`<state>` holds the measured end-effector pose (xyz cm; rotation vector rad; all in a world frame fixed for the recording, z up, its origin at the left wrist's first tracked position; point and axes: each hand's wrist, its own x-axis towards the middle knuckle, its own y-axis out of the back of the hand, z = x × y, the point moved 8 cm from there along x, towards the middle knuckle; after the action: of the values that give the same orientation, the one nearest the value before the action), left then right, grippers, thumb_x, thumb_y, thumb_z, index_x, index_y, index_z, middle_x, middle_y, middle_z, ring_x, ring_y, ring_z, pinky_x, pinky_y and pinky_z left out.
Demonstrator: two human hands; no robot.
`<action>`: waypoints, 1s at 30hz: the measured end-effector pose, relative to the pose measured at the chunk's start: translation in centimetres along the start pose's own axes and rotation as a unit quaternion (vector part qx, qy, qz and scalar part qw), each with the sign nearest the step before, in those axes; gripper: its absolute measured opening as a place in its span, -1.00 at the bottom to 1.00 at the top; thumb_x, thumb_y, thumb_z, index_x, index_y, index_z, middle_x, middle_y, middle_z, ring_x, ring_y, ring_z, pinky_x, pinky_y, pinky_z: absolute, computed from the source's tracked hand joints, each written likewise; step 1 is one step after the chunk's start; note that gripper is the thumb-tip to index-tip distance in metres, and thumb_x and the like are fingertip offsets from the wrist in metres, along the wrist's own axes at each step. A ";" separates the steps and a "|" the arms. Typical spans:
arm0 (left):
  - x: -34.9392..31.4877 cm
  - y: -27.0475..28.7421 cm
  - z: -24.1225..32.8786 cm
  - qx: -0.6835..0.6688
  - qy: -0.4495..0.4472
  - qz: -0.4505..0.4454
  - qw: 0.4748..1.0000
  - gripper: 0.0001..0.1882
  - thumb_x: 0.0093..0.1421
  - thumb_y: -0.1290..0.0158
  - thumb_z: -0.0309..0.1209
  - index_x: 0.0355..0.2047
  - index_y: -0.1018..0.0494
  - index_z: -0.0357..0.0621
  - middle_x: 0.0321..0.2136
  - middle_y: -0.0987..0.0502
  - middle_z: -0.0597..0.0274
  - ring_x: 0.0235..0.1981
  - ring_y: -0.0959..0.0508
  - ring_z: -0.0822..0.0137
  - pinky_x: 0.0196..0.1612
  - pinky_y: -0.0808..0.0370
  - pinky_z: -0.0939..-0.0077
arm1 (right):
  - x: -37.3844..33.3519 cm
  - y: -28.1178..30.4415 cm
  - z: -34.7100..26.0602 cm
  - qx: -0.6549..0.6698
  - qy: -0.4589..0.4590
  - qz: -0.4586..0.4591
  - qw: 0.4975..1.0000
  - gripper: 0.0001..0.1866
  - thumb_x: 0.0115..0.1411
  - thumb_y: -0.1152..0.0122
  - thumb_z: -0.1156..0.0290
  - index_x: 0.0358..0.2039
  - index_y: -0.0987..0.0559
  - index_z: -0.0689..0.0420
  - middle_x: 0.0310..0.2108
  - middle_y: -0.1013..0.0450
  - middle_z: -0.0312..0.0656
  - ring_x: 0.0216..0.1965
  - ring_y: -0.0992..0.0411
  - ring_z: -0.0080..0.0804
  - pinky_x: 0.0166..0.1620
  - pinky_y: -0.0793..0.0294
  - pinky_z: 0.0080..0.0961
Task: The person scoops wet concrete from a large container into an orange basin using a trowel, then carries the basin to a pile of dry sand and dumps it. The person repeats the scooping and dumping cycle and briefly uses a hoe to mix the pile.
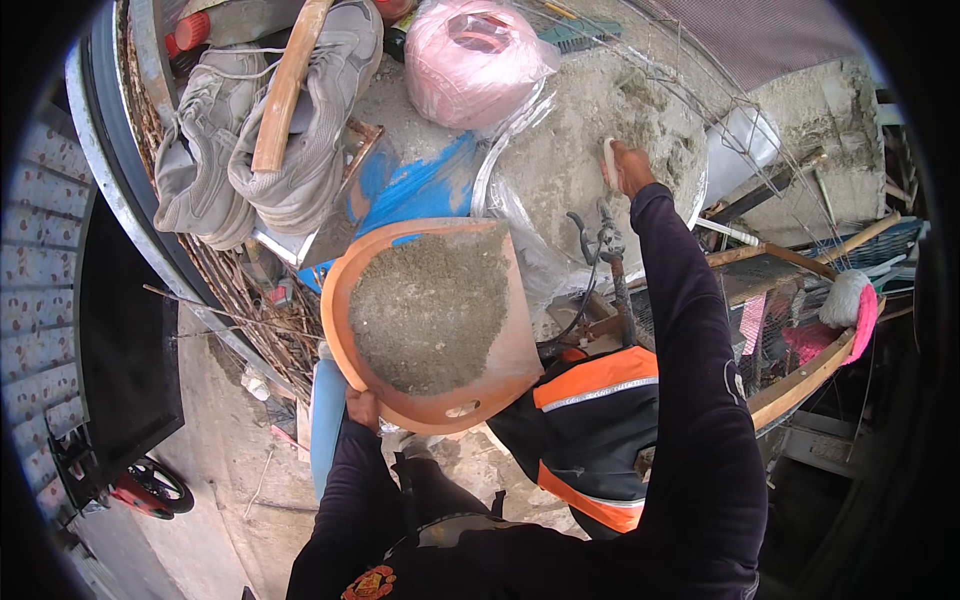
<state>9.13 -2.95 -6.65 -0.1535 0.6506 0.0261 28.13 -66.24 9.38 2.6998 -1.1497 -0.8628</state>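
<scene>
My left hand [363,408] grips the near-left rim of a D-shaped orange plastic pan [516,352], which has one straight side and an oval hole near its lower edge. Damp-looking grey sand or cement mix [430,312] covers most of its bottom. Stretched out far to the right, my right hand [632,168] is closed on a small pale object [609,163] with a curved edge; its kind I cannot make out. Under that hand spreads a wide, plastic-lined grey heap [560,160] of similar material.
Worn grey sneakers [300,130] with a wooden stick [285,95] across them sit at the far left. Behind the heap is a roll of pink twine [475,60]. A rusty handlebar with a brake lever [608,238] and an orange-black jacket [600,425] lie between my arms.
</scene>
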 end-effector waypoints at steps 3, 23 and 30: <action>0.7 -0.4 0.0 0.007 0.003 -0.008 1.000 -0.82 -0.12 0.10 -0.56 -0.44 -0.42 -0.28 -0.56 -0.48 0.16 -0.51 -0.51 0.26 -0.42 -0.44 0.43 | -1.3 0.6 0.2 0.034 0.007 0.011 0.999 -0.75 0.23 0.00 0.25 -0.31 -0.41 0.21 -0.60 -0.38 -0.13 -0.74 -0.31 -0.36 -0.74 -0.30 -0.43; 0.9 -0.4 -0.2 -0.022 -0.019 -0.034 0.999 -0.75 -0.15 0.12 -0.59 -0.37 -0.38 -0.30 -0.54 -0.47 0.12 -0.49 -0.50 0.21 -0.39 -0.46 0.39 | -20.9 9.0 -3.5 -0.408 0.302 0.155 0.847 -0.67 0.12 -0.11 0.31 -0.14 -0.54 0.21 -0.32 -0.49 0.17 -0.23 -0.48 0.08 -0.15 -0.43 -0.28; 1.2 0.2 -0.6 -0.001 -0.010 -0.026 1.000 -0.75 -0.12 0.11 -0.57 -0.36 -0.40 -0.29 -0.52 -0.47 0.13 -0.48 -0.50 0.22 -0.38 -0.45 0.40 | -14.4 12.5 0.5 -0.385 0.139 0.116 0.905 -0.75 0.13 -0.02 0.35 -0.48 -0.52 0.30 -0.57 -0.46 0.11 -0.50 -0.50 0.00 -0.40 -0.45 -0.23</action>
<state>9.72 -2.85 -7.84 -0.1719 0.6262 -0.0224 11.80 -65.19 19.20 1.9122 -0.8055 -0.6706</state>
